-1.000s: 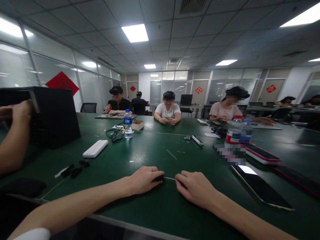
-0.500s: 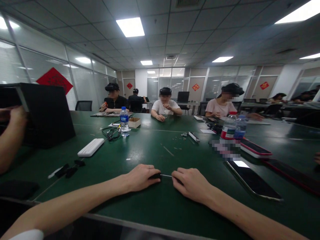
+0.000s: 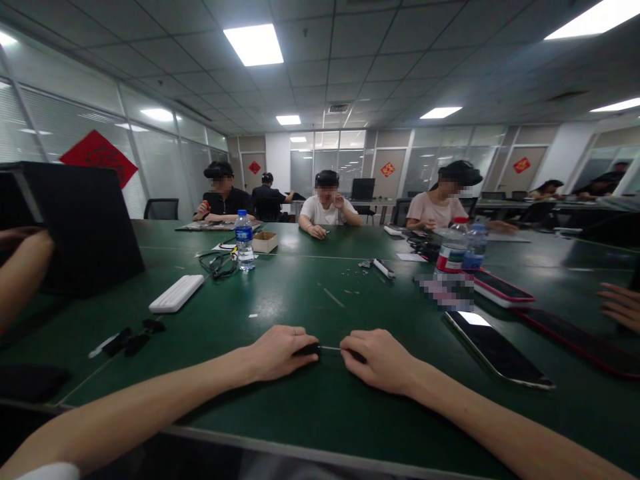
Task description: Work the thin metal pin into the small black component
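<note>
Low over the near part of the green table (image 3: pixel 280 407), my left hand (image 3: pixel 283 351) pinches a small black piece (image 3: pixel 311 349) between thumb and fingers. A thin pale rod (image 3: pixel 330 348) runs from that piece to my right hand (image 3: pixel 377 358). The right fingers are curled closed around the rod's other end, which they hide. What the rod and black piece belong to is too small to tell. To the right of my right hand lies a phone (image 3: pixel 505 353) with a bright patch on its screen.
At left are a white power bank-like block (image 3: pixel 177 294), black scraps (image 3: pixel 130 341) and a black box (image 3: pixel 85 227) with another person's arm (image 3: pixel 25 277) inside. Bottles (image 3: pixel 245 241), cables (image 3: pixel 219 263) and a small carton (image 3: pixel 265 242) stand farther off. Another person's hand (image 3: pixel 623 307) shows at right.
The view has shifted slightly, moving everything a little left and up. My hands keep the same hold on the rod and black piece. At the right edge, another person's hand has come further into view.
</note>
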The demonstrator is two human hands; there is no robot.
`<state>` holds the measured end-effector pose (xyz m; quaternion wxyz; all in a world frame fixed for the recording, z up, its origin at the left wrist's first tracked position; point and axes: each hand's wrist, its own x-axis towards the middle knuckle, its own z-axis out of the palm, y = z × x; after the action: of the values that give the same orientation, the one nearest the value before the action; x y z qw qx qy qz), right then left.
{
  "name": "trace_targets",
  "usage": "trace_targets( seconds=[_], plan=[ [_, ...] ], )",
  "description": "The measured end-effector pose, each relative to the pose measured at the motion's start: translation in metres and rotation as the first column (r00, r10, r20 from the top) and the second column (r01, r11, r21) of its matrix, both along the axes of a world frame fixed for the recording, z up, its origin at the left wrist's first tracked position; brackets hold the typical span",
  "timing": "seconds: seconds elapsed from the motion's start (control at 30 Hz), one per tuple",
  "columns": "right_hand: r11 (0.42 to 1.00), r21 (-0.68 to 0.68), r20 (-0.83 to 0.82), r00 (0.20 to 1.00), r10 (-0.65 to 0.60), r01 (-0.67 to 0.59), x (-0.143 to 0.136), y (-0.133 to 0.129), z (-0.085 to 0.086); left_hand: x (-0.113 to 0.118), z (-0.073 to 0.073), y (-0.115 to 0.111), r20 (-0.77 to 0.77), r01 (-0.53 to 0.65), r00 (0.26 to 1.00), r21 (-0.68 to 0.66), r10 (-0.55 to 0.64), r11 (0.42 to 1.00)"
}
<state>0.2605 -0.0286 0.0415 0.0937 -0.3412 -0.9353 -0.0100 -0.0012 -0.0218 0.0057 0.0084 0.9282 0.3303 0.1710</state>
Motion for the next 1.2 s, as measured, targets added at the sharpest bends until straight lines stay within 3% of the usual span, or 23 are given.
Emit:
trace_targets(
  seconds=[1.2],
  plan=[
    [0.996, -0.043, -0.074, 0.994, 0.078, -0.081, 0.0046, 0.0041, 0.0007, -0.0028, 0.0003, -0.0018, 0.025, 0.060, 0.998, 0.040, -0.061, 0.997]
  ],
)
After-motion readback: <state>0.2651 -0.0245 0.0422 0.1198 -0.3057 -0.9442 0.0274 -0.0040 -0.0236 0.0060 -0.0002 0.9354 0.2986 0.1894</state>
